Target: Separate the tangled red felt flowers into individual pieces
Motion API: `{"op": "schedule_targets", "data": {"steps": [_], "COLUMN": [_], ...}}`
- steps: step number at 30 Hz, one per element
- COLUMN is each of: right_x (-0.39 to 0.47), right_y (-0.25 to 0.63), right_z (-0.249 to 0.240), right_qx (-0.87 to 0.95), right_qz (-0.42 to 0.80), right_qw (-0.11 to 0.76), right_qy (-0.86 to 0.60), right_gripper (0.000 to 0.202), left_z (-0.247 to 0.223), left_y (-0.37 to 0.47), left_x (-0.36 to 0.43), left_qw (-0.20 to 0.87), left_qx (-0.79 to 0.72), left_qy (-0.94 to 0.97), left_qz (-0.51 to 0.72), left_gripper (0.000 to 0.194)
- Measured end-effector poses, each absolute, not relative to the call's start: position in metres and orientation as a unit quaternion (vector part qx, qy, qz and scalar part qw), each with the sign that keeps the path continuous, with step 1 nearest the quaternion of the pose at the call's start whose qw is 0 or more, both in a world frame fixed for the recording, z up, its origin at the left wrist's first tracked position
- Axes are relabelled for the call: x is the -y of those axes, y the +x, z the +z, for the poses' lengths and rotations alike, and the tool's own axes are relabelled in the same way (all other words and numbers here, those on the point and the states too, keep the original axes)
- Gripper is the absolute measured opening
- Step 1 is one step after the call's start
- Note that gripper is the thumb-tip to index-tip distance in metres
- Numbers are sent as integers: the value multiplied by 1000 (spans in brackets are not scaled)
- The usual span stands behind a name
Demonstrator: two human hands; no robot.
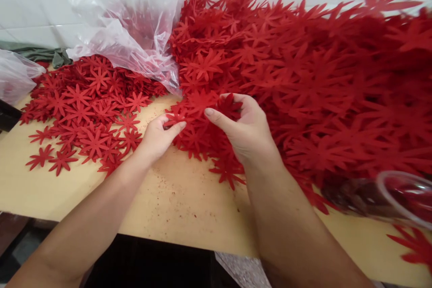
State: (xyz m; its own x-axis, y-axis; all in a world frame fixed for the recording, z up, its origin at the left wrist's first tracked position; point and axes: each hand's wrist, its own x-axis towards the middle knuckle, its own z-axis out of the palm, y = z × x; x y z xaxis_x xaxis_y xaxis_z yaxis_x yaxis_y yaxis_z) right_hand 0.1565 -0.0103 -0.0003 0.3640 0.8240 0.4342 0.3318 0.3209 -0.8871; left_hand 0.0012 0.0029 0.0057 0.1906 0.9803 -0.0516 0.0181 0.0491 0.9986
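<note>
a flower (pixel 176 119) at the edge of the heap (pixel 297 85) on the desk (pixel 189 207) is pinched in the left hand (pixel 158 138); the right hand (pixel 251 128) curls loosely, its grip unclear. picking seems underway; parting layers calls for a light pull.

The large heap of red flower-shaped cutouts (pixel 337 81) blurs toward the right edge, which cuts it off, along with a clear plastic container (pixel 403 195). Red petals (pixel 231 107) partly hide the fingers of the right hand (pixel 253 130); specks (pixel 173 192) on the tan tabletop (pixel 202 229) are too small to identify.
</note>
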Motion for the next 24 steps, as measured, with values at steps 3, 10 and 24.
{"op": "schedule_targets", "data": {"steps": [3, 10, 24], "right_x": [9, 14, 24], "right_y": [159, 142, 120], "right_z": [-2, 4, 4], "right_qx": [560, 516, 596], "right_qz": [179, 252, 361], "right_qw": [600, 622, 547], "right_qy": [-542, -533, -464], "right_gripper": [37, 8, 24], "left_z": [-2, 3, 7], "left_y": [-2, -7, 0], "left_x": [-6, -4, -2], "left_qw": [420, 375, 550], "left_qx": [-505, -444, -401], "left_qy": [617, 645, 511], "left_qz": [432, 497, 524], "left_gripper": [36, 24, 10]}}
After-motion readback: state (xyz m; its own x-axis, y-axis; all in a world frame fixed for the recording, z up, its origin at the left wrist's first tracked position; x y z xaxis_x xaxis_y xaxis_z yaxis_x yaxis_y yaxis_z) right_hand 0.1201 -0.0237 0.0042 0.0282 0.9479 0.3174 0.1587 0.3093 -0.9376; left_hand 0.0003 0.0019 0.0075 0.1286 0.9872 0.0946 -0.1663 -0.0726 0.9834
